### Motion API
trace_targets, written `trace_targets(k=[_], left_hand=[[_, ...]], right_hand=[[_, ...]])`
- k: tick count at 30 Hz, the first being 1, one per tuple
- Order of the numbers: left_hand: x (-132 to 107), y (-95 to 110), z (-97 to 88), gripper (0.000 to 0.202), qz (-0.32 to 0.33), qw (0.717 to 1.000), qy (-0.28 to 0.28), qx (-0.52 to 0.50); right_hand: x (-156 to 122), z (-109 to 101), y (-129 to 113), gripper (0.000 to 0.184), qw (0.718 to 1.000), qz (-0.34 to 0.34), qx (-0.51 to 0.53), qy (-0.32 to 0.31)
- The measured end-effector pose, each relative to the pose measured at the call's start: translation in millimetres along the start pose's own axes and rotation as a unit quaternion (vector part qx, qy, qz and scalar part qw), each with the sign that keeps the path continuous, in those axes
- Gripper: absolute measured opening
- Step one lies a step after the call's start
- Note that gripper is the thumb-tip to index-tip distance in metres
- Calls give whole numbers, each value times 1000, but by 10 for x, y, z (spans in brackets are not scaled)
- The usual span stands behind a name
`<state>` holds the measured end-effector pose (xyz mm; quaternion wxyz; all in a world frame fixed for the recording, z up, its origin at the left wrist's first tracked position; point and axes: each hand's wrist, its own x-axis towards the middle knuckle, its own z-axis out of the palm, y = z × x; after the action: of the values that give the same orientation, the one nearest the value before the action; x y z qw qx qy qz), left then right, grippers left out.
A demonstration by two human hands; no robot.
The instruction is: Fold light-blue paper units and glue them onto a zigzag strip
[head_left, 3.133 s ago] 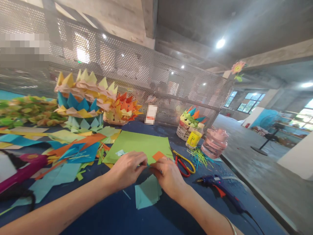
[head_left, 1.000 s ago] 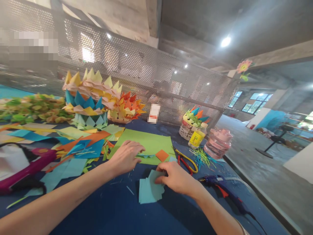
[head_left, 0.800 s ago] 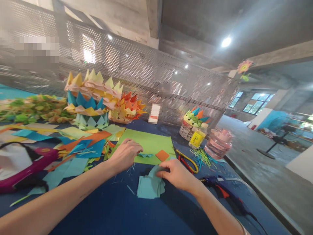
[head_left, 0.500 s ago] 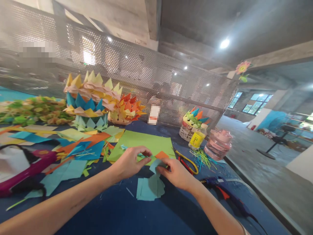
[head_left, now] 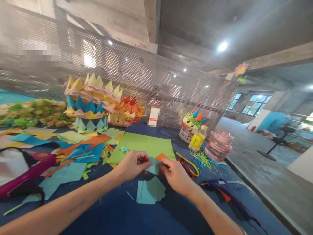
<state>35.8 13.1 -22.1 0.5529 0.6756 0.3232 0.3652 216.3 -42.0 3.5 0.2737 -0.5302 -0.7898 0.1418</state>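
Between my two hands is a small light-blue paper square (head_left: 153, 165). My left hand (head_left: 133, 165) pinches its left edge between thumb and fingers. On the other side, my right hand (head_left: 174, 171) grips the right edge. Just below them on the dark blue table lies a loose stack of light-blue paper pieces (head_left: 149, 191), partly in shadow. Behind my hands a green sheet (head_left: 144, 143) lies flat, with an orange paper piece (head_left: 162, 156) at its lower right and a small folded light-blue paper (head_left: 124, 149) on its left part.
Scissors (head_left: 193, 164) with yellow and red handles lie right of the sheet. Further right are a blue glue gun (head_left: 226, 191), a yellow-labelled bottle (head_left: 197, 140) and a pink bottle (head_left: 218, 146). Leftward are a magenta tool (head_left: 29, 173), paper scraps (head_left: 80, 147) and folded-paper crowns (head_left: 90, 107).
My left hand has come to the light-blue square and now holds its left edge. Earlier only my right hand held it. The square has turned flatter between both hands.
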Motion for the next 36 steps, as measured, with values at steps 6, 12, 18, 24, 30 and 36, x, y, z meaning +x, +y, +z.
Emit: trace_targets(k=[6, 12, 18, 24, 30, 36], left_hand=[[36, 4, -39, 24, -22, 998, 39, -53], [21, 68, -49, 28, -64, 993, 42, -95], [-6, 106, -58, 30, -100, 978, 54, -177], [-74, 103, 7, 30, -121, 971, -6, -207], [-93, 137, 51, 37, -59, 986, -36, -150], [-56, 51, 74, 29, 39, 996, -24, -73]], right_hand=[[17, 21, 61, 15, 994, 15, 85, 61], [31, 21, 44, 10, 989, 42, 92, 104], [-22, 91, 30, 37, 988, -63, 16, 138], [-31, 140, 6, 10, 989, -45, 55, 132], [-7, 156, -12, 18, 963, 36, 217, 153], [-14, 194, -51, 21, 942, 75, 288, 153]])
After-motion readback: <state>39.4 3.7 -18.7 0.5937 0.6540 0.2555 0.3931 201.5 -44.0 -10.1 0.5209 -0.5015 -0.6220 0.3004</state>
